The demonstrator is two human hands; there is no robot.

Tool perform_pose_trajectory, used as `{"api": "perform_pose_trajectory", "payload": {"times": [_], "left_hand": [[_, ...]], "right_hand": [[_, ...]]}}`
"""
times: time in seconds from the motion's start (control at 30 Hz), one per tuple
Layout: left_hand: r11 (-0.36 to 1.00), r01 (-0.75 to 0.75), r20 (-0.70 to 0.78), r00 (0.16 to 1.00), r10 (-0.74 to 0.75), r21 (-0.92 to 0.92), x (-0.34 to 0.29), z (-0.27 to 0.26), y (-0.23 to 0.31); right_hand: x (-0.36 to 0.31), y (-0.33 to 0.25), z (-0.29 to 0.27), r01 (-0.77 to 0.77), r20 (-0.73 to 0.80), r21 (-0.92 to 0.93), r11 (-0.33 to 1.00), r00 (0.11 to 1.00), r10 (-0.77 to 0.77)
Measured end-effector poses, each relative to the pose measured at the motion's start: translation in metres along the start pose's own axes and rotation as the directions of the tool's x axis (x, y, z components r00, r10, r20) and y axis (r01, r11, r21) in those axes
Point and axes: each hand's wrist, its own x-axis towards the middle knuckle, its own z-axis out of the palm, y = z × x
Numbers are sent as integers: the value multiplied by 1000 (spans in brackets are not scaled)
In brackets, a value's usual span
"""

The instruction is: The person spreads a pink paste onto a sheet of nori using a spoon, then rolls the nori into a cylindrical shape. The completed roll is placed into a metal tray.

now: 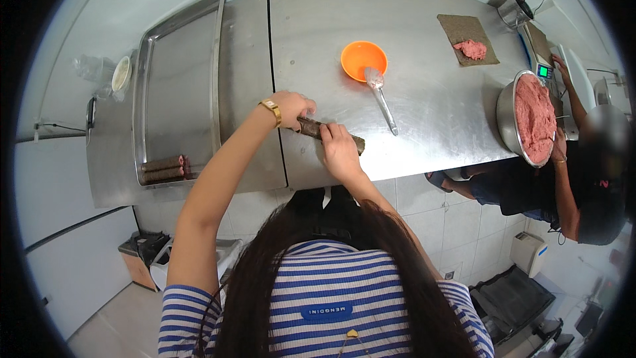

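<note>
A dark seaweed roll lies on the steel table near its front edge, slanting slightly down to the right. My left hand, with a gold watch at the wrist, curls its fingers at the roll's left end. Toward the other end, my right hand bends its fingers over the top, leaving the right tip of the roll sticking out. Whatever is inside the roll is hidden. Beyond my hands, an orange bowl stands with a metal spoon leaning on its rim, handle toward me.
Left, a steel tray holds several meat-filled seaweed rolls. Far right lies a seaweed sheet bearing pink minced meat. A steel bowl of minced meat stands at the right edge, beside a scale and a co-worker's hands.
</note>
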Motion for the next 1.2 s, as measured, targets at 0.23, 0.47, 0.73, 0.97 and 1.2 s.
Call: {"api": "perform_pose_trajectory", "payload": {"times": [0.23,0.47,0.73,0.97,1.2], "left_hand": [[964,-107,-310,933,182,242,-28,33,5],[965,11,-253,966,57,261,-16,39,-3],[969,-52,-118,990,83,243,-6,12,2],[983,-116,-97,987,130,142,3,15,14],[971,-192,-127,969,211,143,8,21,26]], "right_hand": [[5,-1,-1,-33,41,-62,998,999,36],[5,-1,3,-86,30,-122,989,995,90],[-16,17,-9,-262,32,-67,963,964,264],[-20,26,-41,-274,-196,112,955,936,292],[-6,99,-60,-466,-283,82,881,837,469]]}}
